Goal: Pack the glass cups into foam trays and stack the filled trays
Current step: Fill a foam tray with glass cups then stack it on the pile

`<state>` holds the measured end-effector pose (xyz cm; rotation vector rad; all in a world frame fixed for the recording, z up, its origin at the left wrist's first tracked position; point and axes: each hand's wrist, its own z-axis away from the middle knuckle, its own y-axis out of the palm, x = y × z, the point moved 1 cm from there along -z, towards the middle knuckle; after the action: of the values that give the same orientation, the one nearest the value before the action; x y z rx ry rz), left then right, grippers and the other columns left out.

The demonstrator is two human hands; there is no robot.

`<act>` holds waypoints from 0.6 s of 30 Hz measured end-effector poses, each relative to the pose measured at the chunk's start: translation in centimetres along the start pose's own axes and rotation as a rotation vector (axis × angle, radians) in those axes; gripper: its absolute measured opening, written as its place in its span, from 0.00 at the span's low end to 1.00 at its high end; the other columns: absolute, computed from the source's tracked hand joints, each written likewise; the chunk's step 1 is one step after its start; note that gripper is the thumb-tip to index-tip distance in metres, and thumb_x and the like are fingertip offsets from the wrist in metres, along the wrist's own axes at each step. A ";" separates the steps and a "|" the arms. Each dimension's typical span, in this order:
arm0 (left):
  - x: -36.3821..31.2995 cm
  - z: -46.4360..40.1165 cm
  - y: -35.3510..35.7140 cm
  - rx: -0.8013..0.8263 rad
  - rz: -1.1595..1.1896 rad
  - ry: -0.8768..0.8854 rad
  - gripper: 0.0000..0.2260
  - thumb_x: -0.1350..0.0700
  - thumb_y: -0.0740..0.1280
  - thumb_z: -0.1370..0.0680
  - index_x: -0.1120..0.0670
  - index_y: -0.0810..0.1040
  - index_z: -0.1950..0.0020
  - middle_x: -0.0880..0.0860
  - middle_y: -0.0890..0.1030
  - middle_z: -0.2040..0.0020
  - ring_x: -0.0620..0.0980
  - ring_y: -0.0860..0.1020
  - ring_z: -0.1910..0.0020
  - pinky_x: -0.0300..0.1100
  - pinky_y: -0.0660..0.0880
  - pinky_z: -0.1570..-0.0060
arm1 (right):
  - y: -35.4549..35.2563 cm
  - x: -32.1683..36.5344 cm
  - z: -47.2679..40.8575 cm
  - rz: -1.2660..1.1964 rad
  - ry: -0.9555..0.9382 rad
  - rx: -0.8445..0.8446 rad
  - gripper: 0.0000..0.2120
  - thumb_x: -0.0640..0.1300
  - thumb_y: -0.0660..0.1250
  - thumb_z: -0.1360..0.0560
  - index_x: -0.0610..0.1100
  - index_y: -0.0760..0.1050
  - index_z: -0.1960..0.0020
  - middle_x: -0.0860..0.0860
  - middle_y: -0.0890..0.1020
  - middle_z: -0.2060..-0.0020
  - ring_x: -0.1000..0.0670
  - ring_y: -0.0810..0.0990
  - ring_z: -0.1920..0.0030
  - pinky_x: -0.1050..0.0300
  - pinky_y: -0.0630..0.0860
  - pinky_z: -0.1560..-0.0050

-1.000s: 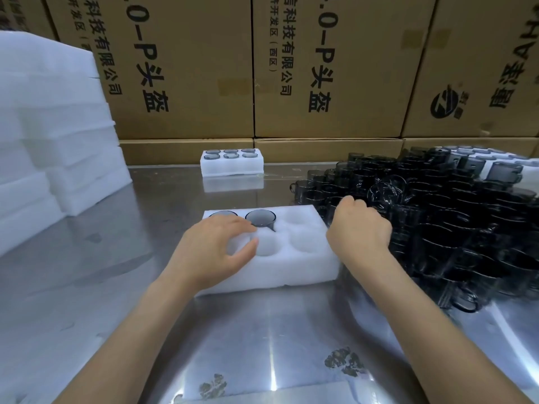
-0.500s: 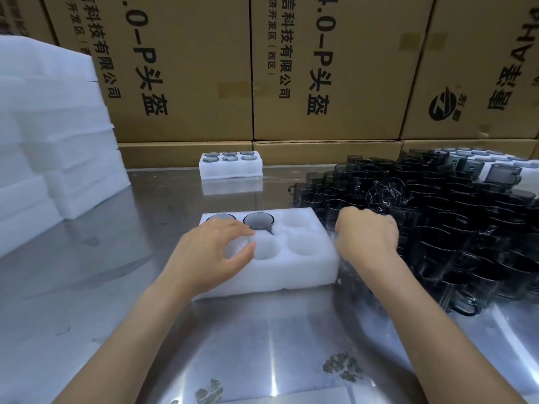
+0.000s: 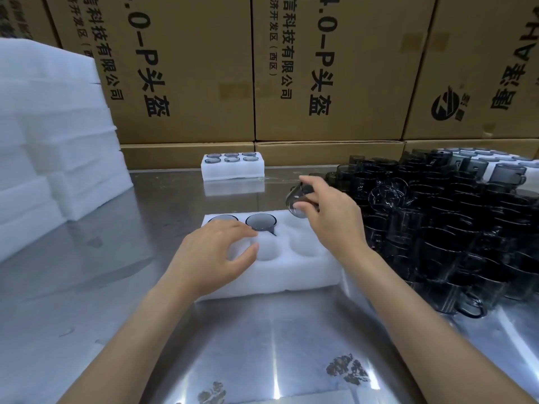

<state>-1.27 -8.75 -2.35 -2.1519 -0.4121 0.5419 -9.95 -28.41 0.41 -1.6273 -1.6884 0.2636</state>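
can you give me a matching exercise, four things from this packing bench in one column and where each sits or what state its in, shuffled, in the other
Things:
1. near foam tray
2. far foam tray
3. glass cup in the right hand
4. left hand

States:
a. all six pockets filled
b. tilted, held above the tray's back right pocket
c. two cups in, other visible pockets empty
d. resting on the near tray's front left

Pairs: 1-c, 2-a, 3-b, 4-d
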 end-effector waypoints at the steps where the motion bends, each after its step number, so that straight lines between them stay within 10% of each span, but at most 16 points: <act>1: 0.0 0.0 0.0 0.001 0.003 -0.001 0.25 0.35 0.50 0.30 0.40 0.79 0.43 0.35 0.77 0.44 0.37 0.71 0.40 0.38 0.70 0.50 | 0.3 0.0 0.1 0.010 -0.001 0.025 0.19 0.47 0.65 0.23 0.51 0.69 0.33 0.55 0.83 0.51 0.49 0.77 0.47 0.54 0.69 0.53; 18: -0.2 -0.1 -0.2 0.016 0.018 -0.020 0.25 0.35 0.50 0.31 0.40 0.79 0.44 0.35 0.76 0.44 0.35 0.69 0.41 0.41 0.73 0.50 | 1.2 0.3 -0.4 0.195 -0.138 0.219 0.20 0.53 0.65 0.24 0.53 0.70 0.33 0.53 0.82 0.51 0.50 0.72 0.43 0.56 0.65 0.47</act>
<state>-1.42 -8.78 -2.14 -2.1385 -0.3987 0.5748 -8.73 -28.11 0.03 -1.6383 -1.5400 0.6483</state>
